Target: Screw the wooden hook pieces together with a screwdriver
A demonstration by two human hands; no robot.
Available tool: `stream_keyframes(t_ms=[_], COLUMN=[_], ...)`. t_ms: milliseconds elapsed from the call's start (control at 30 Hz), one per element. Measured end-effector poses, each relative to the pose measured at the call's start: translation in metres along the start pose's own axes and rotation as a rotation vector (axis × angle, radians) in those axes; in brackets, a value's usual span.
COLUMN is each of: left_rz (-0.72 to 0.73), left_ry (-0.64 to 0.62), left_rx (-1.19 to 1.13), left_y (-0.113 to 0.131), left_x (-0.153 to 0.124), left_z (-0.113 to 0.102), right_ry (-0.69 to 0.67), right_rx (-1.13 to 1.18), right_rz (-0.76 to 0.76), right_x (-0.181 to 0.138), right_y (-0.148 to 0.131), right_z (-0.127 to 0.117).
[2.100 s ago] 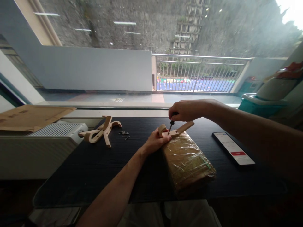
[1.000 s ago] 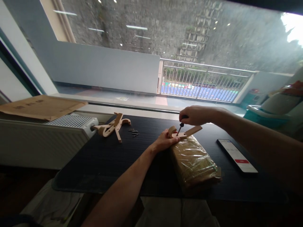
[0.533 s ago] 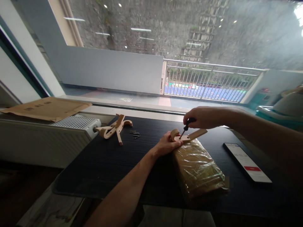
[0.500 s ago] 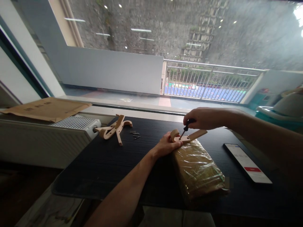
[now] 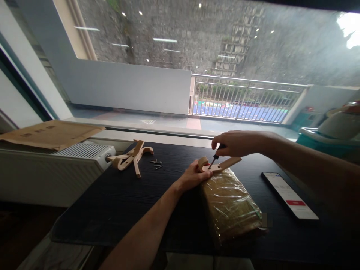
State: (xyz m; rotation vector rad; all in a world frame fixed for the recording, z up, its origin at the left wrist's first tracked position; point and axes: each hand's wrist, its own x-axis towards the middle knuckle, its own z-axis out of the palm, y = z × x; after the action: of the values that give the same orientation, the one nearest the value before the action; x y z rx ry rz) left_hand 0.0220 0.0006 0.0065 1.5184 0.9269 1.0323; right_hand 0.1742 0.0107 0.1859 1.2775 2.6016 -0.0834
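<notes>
A pale wooden hook [image 5: 216, 168], curved at one end with a straight arm at the other, lies on the far end of a tape-wrapped box [image 5: 230, 204]. My left hand [image 5: 194, 175] grips the hook's curled end from the left. From above, my right hand [image 5: 231, 144] is closed round the dark handle of a screwdriver [image 5: 214, 159]. Its shaft slants down, and the tip meets a hole in the wood near my left thumb. Whether a screw sits under the tip is too small to tell.
More wooden hooks [image 5: 131, 157] lie at the table's far left, beside several loose screws [image 5: 156, 164]. A phone [image 5: 289, 195] with a lit screen rests right of the box. Past the dark table [image 5: 118, 210] stand a white radiator [image 5: 84, 153] with a brown envelope [image 5: 53, 134] and a window.
The whole view has shifted slightly, so things appear a little lower and further left. Both hands keep their holds, and the screwdriver tip stays at the same hole.
</notes>
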Motion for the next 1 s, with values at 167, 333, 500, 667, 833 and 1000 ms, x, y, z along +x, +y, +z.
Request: stream_keyframes(t_ms=[167, 333, 500, 667, 833, 1000], left_rz=[-0.015, -0.008, -0.012, 0.001, -0.048, -0.053], left_ry=[-0.003, 0.009, 0.015, 0.016, 0.044, 0.025], left_rx=[-0.002, 0.007, -0.011, 0.031, 0.018, -0.012], left_y=[0.000, -0.002, -0.005, -0.005, -0.001, -0.002], left_x=[-0.001, -0.001, 0.001, 0.001, 0.000, 0.000], left_z=[0.000, 0.000, 0.000, 0.000, 0.001, 0.001], right_ry=[0.025, 0.061, 0.073, 0.006, 0.038, 0.043], right_rx=[0.006, -0.019, -0.023, 0.064, 0.034, 0.019], right_rz=[-0.072, -0.075, -0.028, -0.065, -0.113, -0.089], right_x=[0.003, 0.007, 0.007, 0.004, 0.006, 0.005], right_y=[0.004, 0.005, 0.004, 0.006, 0.011, 0.012], right_z=[0.001, 0.007, 0.004, -0.006, 0.002, 0.007])
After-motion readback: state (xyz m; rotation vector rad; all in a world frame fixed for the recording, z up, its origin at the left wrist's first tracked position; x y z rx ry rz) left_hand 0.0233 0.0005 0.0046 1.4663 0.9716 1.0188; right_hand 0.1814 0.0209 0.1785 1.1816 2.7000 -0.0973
